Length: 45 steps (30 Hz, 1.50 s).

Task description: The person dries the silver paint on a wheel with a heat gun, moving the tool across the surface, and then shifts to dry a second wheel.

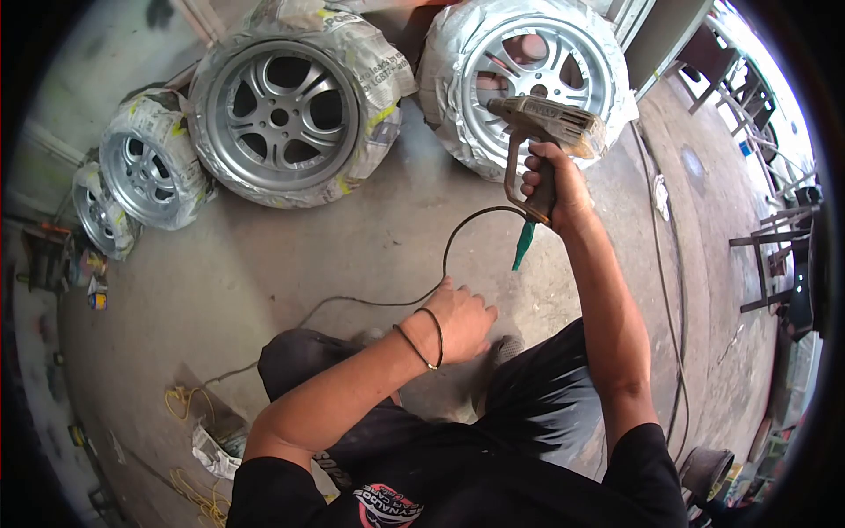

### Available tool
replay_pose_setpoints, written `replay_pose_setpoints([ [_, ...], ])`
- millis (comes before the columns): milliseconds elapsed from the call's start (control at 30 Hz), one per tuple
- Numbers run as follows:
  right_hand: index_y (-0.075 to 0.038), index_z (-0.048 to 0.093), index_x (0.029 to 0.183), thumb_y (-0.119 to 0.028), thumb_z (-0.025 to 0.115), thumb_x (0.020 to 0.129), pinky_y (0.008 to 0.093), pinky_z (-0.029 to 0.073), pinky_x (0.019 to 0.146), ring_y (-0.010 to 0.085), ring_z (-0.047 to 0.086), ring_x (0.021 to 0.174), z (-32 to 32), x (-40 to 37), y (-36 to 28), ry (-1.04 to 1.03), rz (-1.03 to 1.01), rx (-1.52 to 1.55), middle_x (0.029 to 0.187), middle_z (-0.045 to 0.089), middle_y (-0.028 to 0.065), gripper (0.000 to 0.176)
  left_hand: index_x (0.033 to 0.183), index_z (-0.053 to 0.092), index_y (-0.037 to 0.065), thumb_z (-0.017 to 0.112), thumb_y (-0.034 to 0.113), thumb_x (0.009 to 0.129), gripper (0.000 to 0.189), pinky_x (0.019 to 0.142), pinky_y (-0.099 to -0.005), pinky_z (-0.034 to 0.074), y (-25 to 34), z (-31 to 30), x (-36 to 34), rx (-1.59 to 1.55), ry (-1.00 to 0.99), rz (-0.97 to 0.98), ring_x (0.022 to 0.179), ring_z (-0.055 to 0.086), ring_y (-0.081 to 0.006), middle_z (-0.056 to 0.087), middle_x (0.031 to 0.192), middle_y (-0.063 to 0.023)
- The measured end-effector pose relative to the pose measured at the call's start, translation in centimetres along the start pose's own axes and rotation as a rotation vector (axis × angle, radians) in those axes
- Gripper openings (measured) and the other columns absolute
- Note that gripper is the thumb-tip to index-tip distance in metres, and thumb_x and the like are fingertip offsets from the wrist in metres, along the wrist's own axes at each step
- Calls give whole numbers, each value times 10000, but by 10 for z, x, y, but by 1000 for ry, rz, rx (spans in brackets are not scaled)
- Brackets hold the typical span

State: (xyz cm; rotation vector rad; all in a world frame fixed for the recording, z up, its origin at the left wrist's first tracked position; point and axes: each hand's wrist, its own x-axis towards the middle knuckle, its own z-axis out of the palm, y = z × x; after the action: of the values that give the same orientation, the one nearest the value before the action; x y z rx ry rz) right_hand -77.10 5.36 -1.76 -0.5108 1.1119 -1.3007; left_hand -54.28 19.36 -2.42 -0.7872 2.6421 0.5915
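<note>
My right hand (556,180) is wrapped round the grip of a heat gun (550,119). The gun's nozzle points left, in front of the silver wheel (539,62) at the top, and its body overlaps that wheel in this view. White masking covers the wheel's tire. From the bottom of the grip, bound in green tape (524,245), a dark cord (378,303) runs down and left over the floor. My left hand (459,321) hangs between my knees with loosely bent fingers, apart and holding nothing. A dark band circles that wrist.
Left of the heat gun leans a large silver wheel (280,119) masked in newspaper. Two smaller masked wheels, one silver wheel (143,167) and another (95,209), stand farther left. A cable (666,282) crosses the concrete floor (352,255) on the right. Chairs (775,251) stand at the far right.
</note>
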Motion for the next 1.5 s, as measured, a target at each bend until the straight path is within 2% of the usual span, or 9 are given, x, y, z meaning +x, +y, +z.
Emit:
replay_pose_setpoints([
  [100,-118,600,1096,-207,773,991,287,473,549,92,538,635,0,4,2,14,-5,4,861,596,-6,220,1425,681,88,755,445,1006,555,1148,-610,496,2,2,0,-4,-5,-2,1315,681,-360,747,1291,-154],
  [200,-102,633,1123,-200,777,981,325,486,579,135,559,659,-4,8,1,10,-16,38,857,595,14,224,1431,680,88,754,445,1009,558,1167,-612,483,3,1,-1,-8,-20,-7,1318,680,-357,748,1290,-153],
  [300,-107,621,1129,-201,758,998,313,469,576,127,540,651,-4,6,-1,-59,-48,107,840,580,5,212,1432,682,88,753,439,1011,553,1177,-613,472,4,1,-2,-14,-21,-9,1318,679,-355,749,1291,-149],
  [367,-126,584,1136,-230,756,1008,259,443,575,73,512,652,-2,2,-3,-81,-56,117,845,545,-38,237,1429,685,89,754,436,1009,550,1179,-612,470,6,1,-3,-9,-24,-10,1315,681,-353,750,1291,-148],
  [600,-124,588,1121,-211,757,1002,276,448,556,87,517,634,1,1,1,-1,5,27,844,563,-24,224,1416,696,97,763,430,997,539,1164,-608,475,9,7,2,-11,-22,5,1287,692,-345,756,1269,-143],
  [667,-80,635,1113,-179,771,973,329,490,565,136,562,655,-5,9,5,-29,26,46,879,611,39,219,1415,697,97,764,430,997,539,1161,-607,476,9,10,1,-6,-20,8,1283,694,-344,756,1263,-142],
  [800,-73,642,1090,-173,765,970,336,501,569,142,579,663,-2,7,5,-35,21,42,888,620,41,199,1414,699,97,765,430,996,539,1156,-605,478,11,10,0,6,-26,5,1274,697,-341,757,1258,-139],
  [867,-118,600,1080,-198,754,994,289,468,557,102,541,639,3,2,4,15,1,-10,844,585,-9,194,1414,699,97,766,432,996,540,1155,-604,478,11,11,0,5,-27,5,1275,696,-341,756,1261,-140],
  [1500,-61,642,1114,-169,758,980,314,551,563,115,605,651,-14,10,9,69,59,-137,860,636,18,208,1404,700,105,757,454,1008,530,1132,-601,485,12,17,3,29,-38,14,1269,705,-341,757,1265,-140],
])
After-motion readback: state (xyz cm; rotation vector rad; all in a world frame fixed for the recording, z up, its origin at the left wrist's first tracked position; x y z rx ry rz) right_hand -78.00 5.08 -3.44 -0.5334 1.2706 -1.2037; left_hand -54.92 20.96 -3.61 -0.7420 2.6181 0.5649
